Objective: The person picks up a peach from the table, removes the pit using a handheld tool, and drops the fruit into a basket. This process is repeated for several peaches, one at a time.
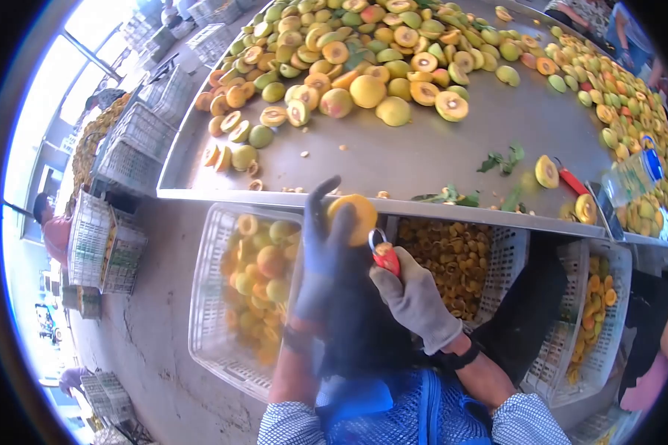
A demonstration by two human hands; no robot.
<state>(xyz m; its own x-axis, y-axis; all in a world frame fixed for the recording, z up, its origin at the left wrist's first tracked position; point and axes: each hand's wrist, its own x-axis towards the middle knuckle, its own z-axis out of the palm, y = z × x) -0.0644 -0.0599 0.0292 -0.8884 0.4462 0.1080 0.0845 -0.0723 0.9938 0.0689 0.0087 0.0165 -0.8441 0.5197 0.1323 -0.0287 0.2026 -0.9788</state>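
Observation:
My left hand (323,248), in a dark grey glove, grips a peach half (361,217) above the front edge of the metal table (490,144). My right hand (416,293), in a pale glove, is closed on a red-handled pitting tool (386,257) with a looped metal blade. The loop points up, just below and to the right of the peach half. Under my left forearm stands a white crate (200,297) with peaches in it. A bin of scooped-out pits (453,259) lies behind my right hand, below the table edge.
A heap of whole and halved peaches (367,90) covers the table's far side. At the right lie a red-handled tool (571,178), leaves (503,159) and a blue-capped bottle (631,178). Another crate (608,334) stands at my right. People and stacked crates (137,148) are farther off.

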